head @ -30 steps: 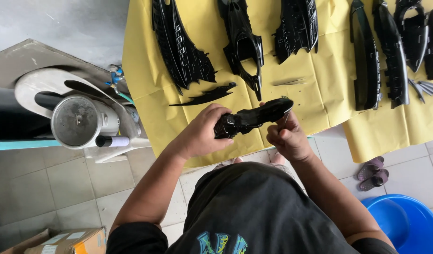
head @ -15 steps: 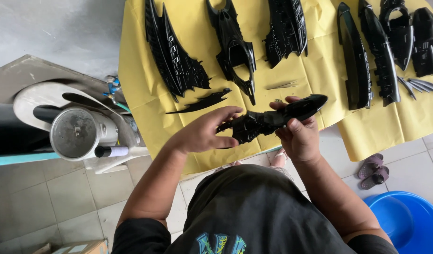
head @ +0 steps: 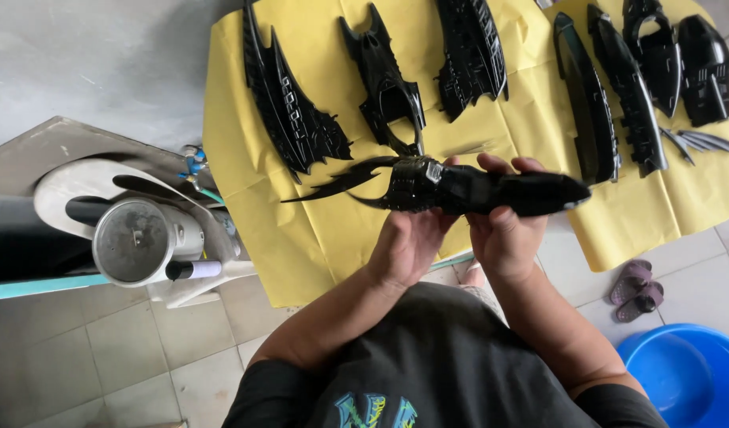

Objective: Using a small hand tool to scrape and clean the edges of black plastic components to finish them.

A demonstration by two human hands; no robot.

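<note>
A: What step does this look like?

B: I'd call it inspecting or turning over a piece. The left hand [head: 408,242] and the right hand [head: 503,238] hold one long glossy black plastic part [head: 467,189] up above the yellow cloth [head: 317,230] on the desk, in front of the chest.

A: And the grip?

B: Both hands are closed on it from below. The left grip cups the ribbed middle section; the right grip wraps the smoother end, with fingertips [head: 531,165] showing over the far edge.

A: Which way does it lie?

B: Its long axis runs across the body, nearly level. The thin curved prongs stick out beyond the left grip, away from both hands; the blunt, rounded end juts just past the right grip.

A: What would the next move need?

B: My guess: one hand keeps a firm hold while the other shifts, since those prongs look thin and could snag on the other black parts [head: 289,111] lying beyond the grips.
</note>
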